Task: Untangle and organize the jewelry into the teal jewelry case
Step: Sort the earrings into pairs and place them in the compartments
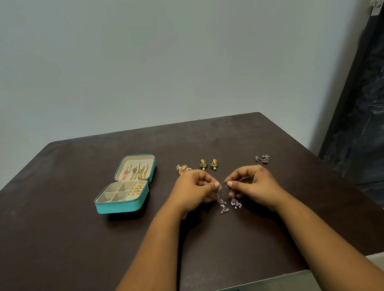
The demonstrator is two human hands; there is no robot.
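Pinching silver dangle earrings, both hands sit together over the dark table (80,261), forearms reaching in from the near edge. Left hand (194,189) has thumb and forefinger closed on the top of one silver earring (223,204); right hand (253,184) does the same with the second silver earring (235,202). The two earrings hang side by side just below the fingertips, bead ends low near the tabletop; cannot tell if they touch the table or each other. Left of the left hand, well apart, the teal jewelry case (124,187) lies open, gold pieces in its right-side tray slots, long gold earrings on the raised lid. Just beyond the left hand, a gold and orange piece (183,169), partly hidden by the knuckles. Beyond the gap between the hands, two green-gold earrings (208,164) side by side. Beyond and right of the right hand, a small silver pair (262,158). Far back, grey wall (154,55), dark door (375,116) at right.
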